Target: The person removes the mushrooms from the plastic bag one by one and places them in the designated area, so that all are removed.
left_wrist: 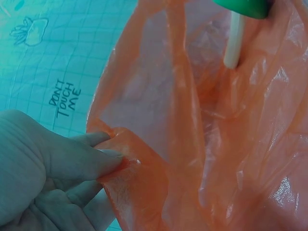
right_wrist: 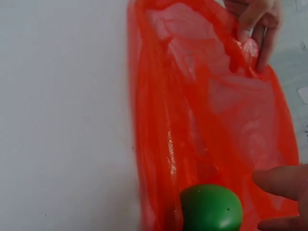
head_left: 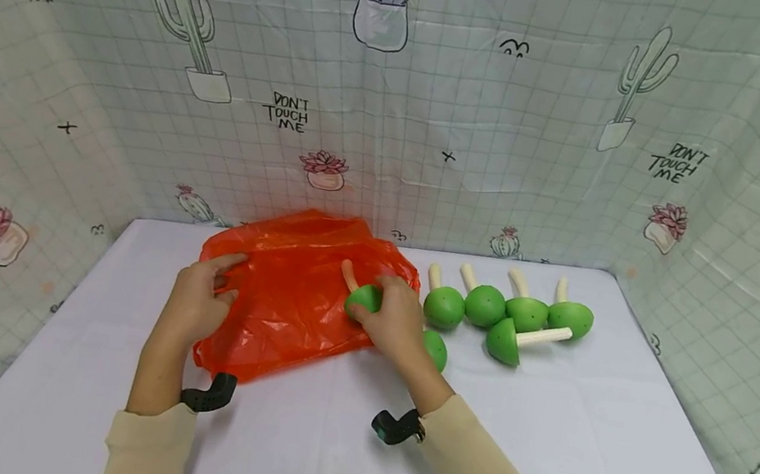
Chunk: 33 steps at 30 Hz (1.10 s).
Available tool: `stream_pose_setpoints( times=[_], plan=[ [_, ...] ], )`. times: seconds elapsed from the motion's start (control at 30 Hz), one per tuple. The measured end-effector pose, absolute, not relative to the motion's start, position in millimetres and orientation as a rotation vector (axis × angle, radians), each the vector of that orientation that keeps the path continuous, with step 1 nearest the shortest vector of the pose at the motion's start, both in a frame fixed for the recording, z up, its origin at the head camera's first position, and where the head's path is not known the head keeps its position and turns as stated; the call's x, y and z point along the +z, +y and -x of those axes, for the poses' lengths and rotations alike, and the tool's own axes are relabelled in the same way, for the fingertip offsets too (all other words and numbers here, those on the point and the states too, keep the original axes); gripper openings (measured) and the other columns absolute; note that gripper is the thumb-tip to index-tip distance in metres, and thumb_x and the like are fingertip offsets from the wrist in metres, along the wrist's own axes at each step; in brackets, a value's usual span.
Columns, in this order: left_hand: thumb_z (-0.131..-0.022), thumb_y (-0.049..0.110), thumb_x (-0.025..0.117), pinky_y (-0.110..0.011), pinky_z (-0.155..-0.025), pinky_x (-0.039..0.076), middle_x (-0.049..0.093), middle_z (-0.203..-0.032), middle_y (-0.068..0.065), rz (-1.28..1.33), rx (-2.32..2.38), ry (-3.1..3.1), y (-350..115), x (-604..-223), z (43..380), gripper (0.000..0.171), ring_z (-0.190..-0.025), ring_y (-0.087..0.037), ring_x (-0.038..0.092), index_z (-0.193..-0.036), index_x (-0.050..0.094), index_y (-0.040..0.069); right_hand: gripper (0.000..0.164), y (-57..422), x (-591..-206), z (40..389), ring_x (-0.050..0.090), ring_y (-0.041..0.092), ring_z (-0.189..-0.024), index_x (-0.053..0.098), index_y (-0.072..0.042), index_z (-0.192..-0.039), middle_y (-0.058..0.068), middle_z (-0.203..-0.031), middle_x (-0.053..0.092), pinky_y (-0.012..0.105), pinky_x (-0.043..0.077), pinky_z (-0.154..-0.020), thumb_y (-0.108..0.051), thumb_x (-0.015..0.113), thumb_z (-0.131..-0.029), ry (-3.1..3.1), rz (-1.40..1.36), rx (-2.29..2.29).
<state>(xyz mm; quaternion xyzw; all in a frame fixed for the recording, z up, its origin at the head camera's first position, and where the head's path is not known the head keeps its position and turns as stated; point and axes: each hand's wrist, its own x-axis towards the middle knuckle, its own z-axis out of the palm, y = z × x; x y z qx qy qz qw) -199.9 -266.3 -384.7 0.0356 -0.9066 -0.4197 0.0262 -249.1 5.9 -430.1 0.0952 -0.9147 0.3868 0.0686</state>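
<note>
A crumpled red plastic bag (head_left: 290, 289) lies on the table. My left hand (head_left: 200, 298) is at its left side, thumb and fingertips pinching the rim (left_wrist: 139, 168). At the bag's right part, my right hand (head_left: 399, 319) holds a toy mushroom (head_left: 364, 299) by its green cap, its stem pointing up and left. In the left wrist view the pale stem (left_wrist: 234, 41) hangs over the bag. In the right wrist view a green cap (right_wrist: 211, 207) sits beside my fingers (right_wrist: 276, 182); the thumb does not show.
Several more green-capped toy mushrooms (head_left: 484, 306) lie right of the bag, with one (head_left: 503, 341) on its side. Another cap (head_left: 435, 351) is partly hidden by my right forearm. A printed cloth wall (head_left: 400, 108) stands behind the white table (head_left: 315, 459).
</note>
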Motion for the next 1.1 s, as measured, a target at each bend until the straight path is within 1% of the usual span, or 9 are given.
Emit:
stream_pose_setpoints(
  times=[0.1,0.23,0.33,0.47,0.7,0.93,1.1],
  plan=[
    [-0.101,-0.008,0.057,-0.059,-0.107,0.05,0.047,-0.155,-0.027,-0.124,-1.305,-2.803,-264.8,-384.3,200.0,0.061,-0.136,-0.048,0.051,-0.159,0.044,0.005,0.063,2.4,-433.6,252.3,0.06,0.039,-0.126,0.064,0.006,-0.137,0.022,-0.136,0.065,0.05,0.049,-0.111,-0.025,0.088,-0.087,-2.759,-0.26,1.143],
    [-0.101,-0.009,0.057,-0.059,-0.106,0.05,0.048,-0.154,-0.027,-0.108,-1.297,-2.798,-264.9,-384.4,199.7,0.06,-0.135,-0.048,0.053,-0.159,0.045,0.004,0.061,-0.4,-438.4,255.4,0.061,0.04,-0.122,0.066,0.007,-0.133,0.023,-0.131,0.067,0.05,0.049,-0.109,-0.024,0.089,-0.086,-2.749,-0.243,1.108],
    [-0.1,-0.009,0.057,-0.059,-0.106,0.05,0.049,-0.153,-0.028,-0.087,-1.282,-2.794,-266.0,-384.7,199.9,0.06,-0.134,-0.048,0.054,-0.158,0.046,0.003,0.058,-2.0,-441.5,257.1,0.064,0.039,-0.114,0.067,0.008,-0.127,0.022,-0.123,0.069,0.049,0.053,-0.103,-0.024,0.09,-0.085,-2.742,-0.229,1.089],
    [-0.1,-0.009,0.056,-0.059,-0.106,0.05,0.049,-0.153,-0.028,-0.075,-1.274,-2.794,-267.1,-385.2,200.3,0.059,-0.134,-0.049,0.054,-0.157,0.046,0.002,0.055,-4.8,-444.9,258.4,0.065,0.036,-0.106,0.068,0.006,-0.124,0.019,-0.116,0.07,0.047,0.056,-0.096,-0.024,0.09,-0.084,-2.754,-0.186,1.072],
    [-0.1,-0.009,0.056,-0.059,-0.105,0.051,0.05,-0.152,-0.028,-0.064,-1.288,-2.781,-267.1,-385.6,200.4,0.059,-0.133,-0.049,0.055,-0.157,0.046,0.001,0.057,-9.4,-446.8,259.7,0.064,0.037,-0.106,0.067,0.005,-0.127,0.019,-0.116,0.069,0.049,0.056,-0.097,-0.024,0.091,-0.084,-2.796,-0.098,1.029],
    [-0.1,-0.01,0.057,-0.059,-0.105,0.051,0.05,-0.152,-0.029,-0.07,-1.298,-2.774,-268.3,-385.2,200.0,0.059,-0.133,-0.049,0.055,-0.157,0.047,0.001,0.05,-14.3,-446.6,259.4,0.064,0.036,-0.101,0.067,0.003,-0.12,0.017,-0.109,0.067,0.048,0.058,-0.091,-0.023,0.091,-0.084,-2.832,-0.061,1.019],
    [-0.1,-0.01,0.057,-0.059,-0.105,0.05,0.049,-0.152,-0.029,-0.084,-1.308,-2.777,-269.3,-384.7,199.8,0.059,-0.135,-0.05,0.054,-0.157,0.046,0.002,0.047,-16.0,-448.0,258.3,0.065,0.037,-0.1,0.067,0.003,-0.116,0.016,-0.107,0.067,0.048,0.058,-0.092,-0.022,0.091,-0.084,-2.827,-0.079,1.01]
  ],
)
